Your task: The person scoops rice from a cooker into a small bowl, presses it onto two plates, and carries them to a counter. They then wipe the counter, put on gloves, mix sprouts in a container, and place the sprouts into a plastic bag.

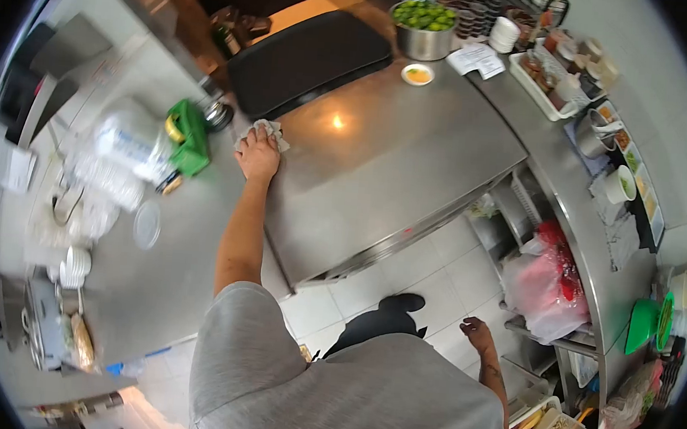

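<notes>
My left hand [259,156] is stretched far forward and presses a crumpled whitish cloth [273,132] onto the steel counter [379,177]. It is at the counter's left edge, close to the near left corner of a black tray [311,63]. A green container [190,138] stands just left of that hand. My right hand [477,335] hangs low at my side over the floor, its fingers loosely bent and apart, with nothing visible in them. Nearest to it are shelves with red and clear plastic bags [547,287].
At the back stand a steel pot of green limes [424,29] and a small bowl with yellow contents [417,75]. Paper sheets [477,60] and a white basket of bottles [543,85] line the right counter. A clear lid [147,225] lies on the left counter.
</notes>
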### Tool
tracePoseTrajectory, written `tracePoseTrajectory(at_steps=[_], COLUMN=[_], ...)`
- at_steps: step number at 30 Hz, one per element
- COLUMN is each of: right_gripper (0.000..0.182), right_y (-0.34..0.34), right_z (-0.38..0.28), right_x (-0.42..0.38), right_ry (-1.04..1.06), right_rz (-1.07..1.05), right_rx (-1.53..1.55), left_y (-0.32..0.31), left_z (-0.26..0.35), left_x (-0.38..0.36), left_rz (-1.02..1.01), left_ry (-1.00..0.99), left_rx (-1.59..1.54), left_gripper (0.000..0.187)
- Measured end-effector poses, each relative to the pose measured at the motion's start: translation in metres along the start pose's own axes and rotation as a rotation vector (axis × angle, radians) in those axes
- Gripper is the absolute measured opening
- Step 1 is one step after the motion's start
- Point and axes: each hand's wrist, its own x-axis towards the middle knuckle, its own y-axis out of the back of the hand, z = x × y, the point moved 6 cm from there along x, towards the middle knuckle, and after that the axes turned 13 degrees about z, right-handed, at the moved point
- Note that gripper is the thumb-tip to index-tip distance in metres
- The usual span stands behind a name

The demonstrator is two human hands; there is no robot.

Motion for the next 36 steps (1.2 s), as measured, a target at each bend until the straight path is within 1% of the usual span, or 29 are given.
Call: tracePoseTrajectory(at_steps=[3, 4, 6, 8, 10, 12, 13, 14, 15, 16, 17, 18, 20, 22, 24, 26, 27, 30, 33, 34, 35, 36], right_gripper=[0.038, 0.038, 0.039, 0.038, 0.034, 0.03, 0.028, 0.025, 0.027, 0.027, 0.027, 0.027, 0.027, 0.027, 0.027, 0.027, 0.028, 0.031, 0.035, 0.035, 0.035, 0.034], right_y=[-0.011, -0.016, -0.028, -0.046, -0.071, -0.108, -0.12, -0.125, -0.13, -0.135, -0.142, -0.15, -0.169, -0.189, -0.213, -0.246, -0.264, -0.32, -0.382, -0.405, -0.428, -0.443], right_z=[-0.019, -0.029, -0.04, -0.039, -0.027, 0.016, 0.025, 0.017, 0.011, 0.0, -0.009, -0.019, -0.043, -0.083, -0.127, -0.159, -0.175, -0.208, -0.23, -0.24, -0.25, -0.261], right_x=[-0.016, -0.023, -0.038, -0.054, -0.072, -0.083, -0.091, -0.115, -0.137, -0.155, -0.169, -0.176, -0.184, -0.193, -0.205, -0.214, -0.218, -0.238, -0.25, -0.254, -0.257, -0.263], right_ry=[0.023, 0.07, 0.166, 0.181, 0.197, 0.191, 0.189, 0.082, 0.013, 0.01, 0.007, 0.026, 0.068, 0.111, 0.144, 0.18, 0.196, 0.091, 0.17, 0.254, 0.336, 0.413], right_rz=[-0.035, -0.026, -0.013, -0.05, -0.067, -0.096, -0.102, -0.177, -0.236, -0.278, -0.322, -0.329, -0.341, -0.328, -0.324, -0.333, -0.341, -0.43, -0.428, -0.457, -0.48, -0.498], right_rx=[-0.07, -0.081, -0.108, -0.053, 0.008, 0.048, 0.072, 0.084, 0.11, 0.081, 0.05, 0.027, -0.022, 0.024, 0.04, 0.001, -0.018, -0.019, -0.24, -0.266, -0.289, -0.31], left_y=[0.028, 0.038, 0.058, 0.086, 0.127, 0.156, 0.166, 0.174, 0.179, 0.182, 0.179, 0.174, 0.162, 0.156, 0.143, 0.137, 0.136, 0.147, 0.168, 0.171, 0.187, 0.197], left_z=[-0.069, -0.093, -0.146, -0.204, -0.256, -0.303, -0.32, -0.323, -0.321, -0.318, -0.311, -0.301, -0.274, -0.263, -0.271, -0.3, -0.319, -0.417, -0.543, -0.589, -0.627, -0.669], left_x=[-0.037, -0.053, -0.093, -0.14, -0.193, -0.238, -0.246, -0.245, -0.249, -0.257, -0.257, -0.251, -0.238, -0.219, -0.201, -0.195, -0.194, -0.204, -0.214, -0.216, -0.219, -0.228], left_rz=[0.035, 0.023, 0.046, 0.053, 0.047, 0.028, 0.024, 0.056, 0.08, 0.096, 0.141, 0.188, 0.159, 0.072, 0.065, 0.066, 0.064, 0.042, 0.068, 0.068, 0.017, 0.046], left_ry=[0.103, 0.171, 0.237, 0.289, 0.309, 0.348, 0.364, 0.331, 0.301, 0.275, 0.23, 0.184, 0.029, -0.01, -0.047, -0.055, -0.06, 0.042, 0.152, 0.203, 0.271, 0.341], left_rx=[0.078, 0.067, 0.125, 0.179, 0.219, 0.33, 0.377, 0.353, 0.332, 0.316, 0.211, 0.105, 0.019, -0.099, -0.097, -0.121, -0.131, -0.147, -0.064, -0.032, 0.048, 0.123], left_gripper=[0.047, 0.048, 0.048, 0.049, 0.05, 0.049, 0.048, 0.047, 0.047, 0.046, 0.044, 0.043, 0.045, 0.05, 0.055, 0.057, 0.057, 0.058, 0.057, 0.057, 0.057, 0.054])
